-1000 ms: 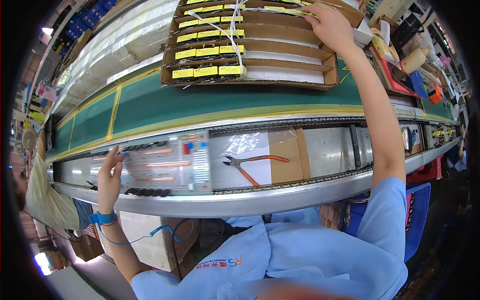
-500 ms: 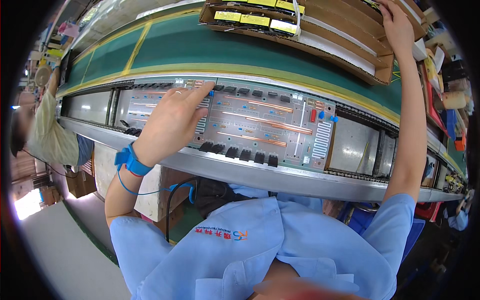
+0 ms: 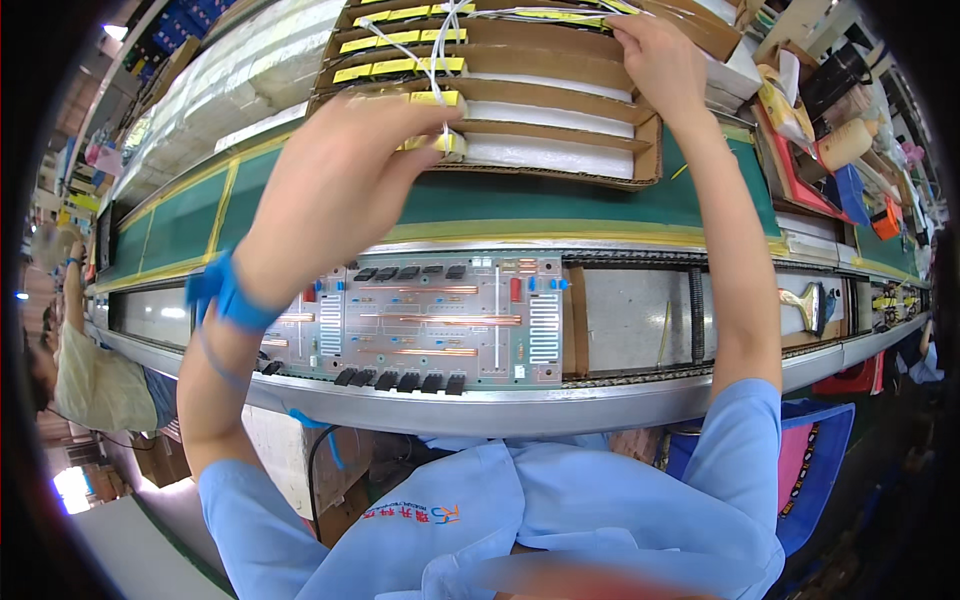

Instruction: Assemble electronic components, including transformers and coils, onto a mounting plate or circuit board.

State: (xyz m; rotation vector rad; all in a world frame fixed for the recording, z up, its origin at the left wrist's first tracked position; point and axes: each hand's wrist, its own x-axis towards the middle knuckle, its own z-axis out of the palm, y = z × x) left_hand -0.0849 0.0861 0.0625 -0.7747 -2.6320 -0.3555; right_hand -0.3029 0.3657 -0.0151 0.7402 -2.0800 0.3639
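Reaching with both hands toward the box (image 3: 648, 155) at the top of the frame. Holding the left hand (image 3: 330, 180), blurred, over its lower left end: fingers stretched rightward, thumb set apart beneath them, spread rather than pressed together. Visible in that gap, a bit of yellow; cannot tell whether touched. Holding the right hand (image 3: 660, 65) near the top edge, right of center, thumb and fingertips drawn close together by the ends of the white wires (image 3: 437, 50); too small to tell whether pinched.

Set in rows between dividers, in the left half of the box: the yellow blocks (image 3: 393, 68), with white wires lying across. Around the left wrist, a blue band (image 3: 240, 300).

Below the hands, mid-frame, side by side in the track (image 3: 480, 407): the right board (image 3: 430, 335), in fuller view, and the left board (image 3: 328, 335), partly behind the left arm. Right of these, a stretch of metal plate (image 3: 635, 320).

For room to move, a strip of green desk (image 3: 560, 212) between box edge and track. Bounding it at upper left, a white foam stack (image 3: 220, 90); beyond the right forearm, a red tray (image 3: 783, 160). At lower right, a blue bin (image 3: 828, 480); at far left, well apart, another person (image 3: 110, 375).
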